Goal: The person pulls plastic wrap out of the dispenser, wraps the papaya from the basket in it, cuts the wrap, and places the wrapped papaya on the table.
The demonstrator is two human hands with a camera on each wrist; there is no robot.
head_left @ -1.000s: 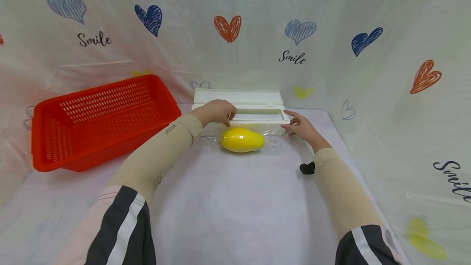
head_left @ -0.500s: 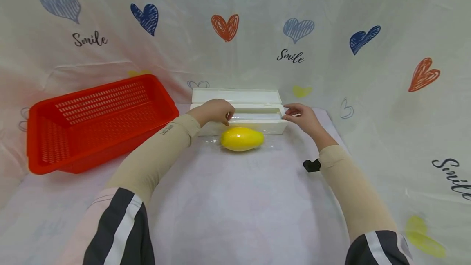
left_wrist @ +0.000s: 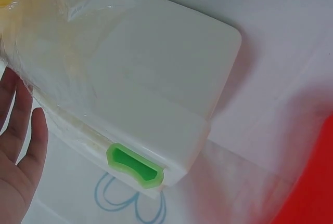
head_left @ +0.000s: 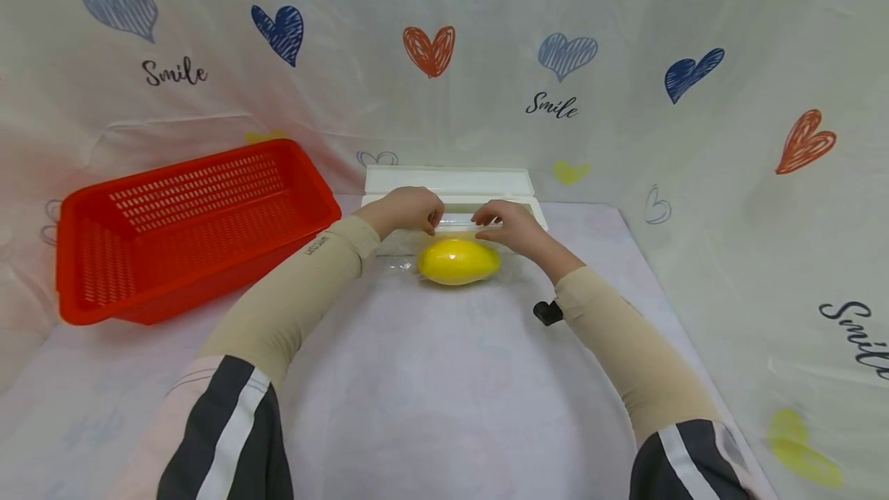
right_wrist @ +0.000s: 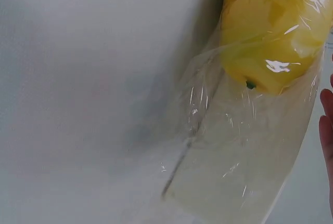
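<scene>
On the near stretch of the white cloth-covered table (head_left: 444, 376), just before the box, lies a glossy, oblong yellow fruit (head_left: 458, 261) with crinkled, clear plastic film (right_wrist: 244, 130) about it; being rounded, it could roll if that film were tugged. Beyond it, the bare left hand (head_left: 406, 211) hangs, fingers bent, at the film's edge; whether it pinches the film I cannot tell. The bare right hand (head_left: 514, 228) is spread, thumb and fingers apart, above the long, white plastic box (left_wrist: 177, 52). An uneven pull from one side would probably tear the film or make it cling to itself in folds. The box might slide too, since neither hand visibly steadies it. Farthest back, the flat white lid (head_left: 447, 178) stands raised; a knock against it might drop it onto the fingers.
</scene>
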